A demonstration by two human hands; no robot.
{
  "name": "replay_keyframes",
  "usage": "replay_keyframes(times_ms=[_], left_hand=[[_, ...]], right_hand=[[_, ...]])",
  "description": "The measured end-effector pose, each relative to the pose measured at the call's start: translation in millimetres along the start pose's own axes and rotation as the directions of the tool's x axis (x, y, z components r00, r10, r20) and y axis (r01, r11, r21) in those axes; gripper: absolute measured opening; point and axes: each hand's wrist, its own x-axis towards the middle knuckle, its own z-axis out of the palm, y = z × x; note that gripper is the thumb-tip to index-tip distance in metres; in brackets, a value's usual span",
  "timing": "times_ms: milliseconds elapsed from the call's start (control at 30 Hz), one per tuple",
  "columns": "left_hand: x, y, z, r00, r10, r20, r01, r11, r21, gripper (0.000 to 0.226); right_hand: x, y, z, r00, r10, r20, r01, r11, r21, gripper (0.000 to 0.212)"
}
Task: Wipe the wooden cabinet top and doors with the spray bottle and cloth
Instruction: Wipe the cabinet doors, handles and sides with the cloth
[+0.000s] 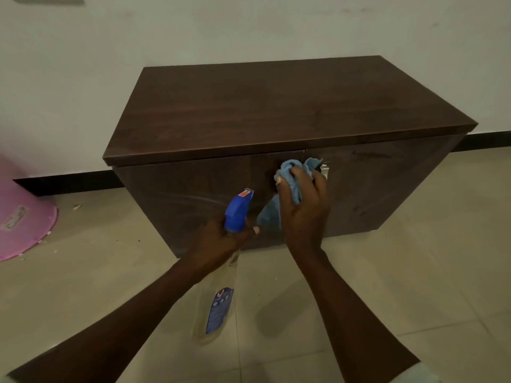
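Note:
A low dark wooden cabinet (276, 106) stands against the wall, with two doors below its top. My right hand (304, 211) grips a bunched light blue cloth (290, 172) and holds it against the doors near the middle seam, by a small metal handle (325, 171). My left hand (221, 241) holds a clear spray bottle (218, 305) by the neck. Its blue trigger head (237, 211) points at the left door (193, 194), which shows faint wet streaks.
A pink plastic tub (22, 214) lies on the tiled floor at the left. Black skirting (69, 183) runs along the white wall behind the cabinet. Beige floor tiles (414, 272) spread out in front and to the right.

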Motion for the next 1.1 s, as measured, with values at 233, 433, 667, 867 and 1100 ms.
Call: replay_keyframes(times_ms=[233,433,667,867,1100], left_hand=[[-4.0,3.1,-3.6,1.0,0.007,0.015,-0.008,0.999,0.04,0.016],[-12.5,3.7,-12.9,1.0,0.013,-0.011,-0.013,0.999,0.037,0.019],[-12.8,3.4,-13.4,0.999,0.039,0.029,-0.04,0.999,0.031,0.017],[-5.7,6.0,-4.6,0.999,0.03,0.015,-0.03,0.999,-0.019,0.014],[-1.4,9.8,4.9,0.999,0.024,-0.035,-0.028,0.993,-0.117,0.014]], right_hand=[[9.1,-3.4,1.3,0.991,-0.116,0.065,0.118,0.992,-0.031,0.029],[7.8,-7.6,0.1,0.997,-0.083,0.003,0.083,0.994,-0.066,0.026],[0.1,-2.7,-0.3,0.99,0.118,-0.08,-0.113,0.992,0.062,0.022],[-7.0,1.4,-4.6,0.994,0.098,-0.05,-0.093,0.991,0.101,0.019],[-15.1,-6.9,9.4,0.995,-0.052,0.08,0.043,0.993,0.11,0.025]])
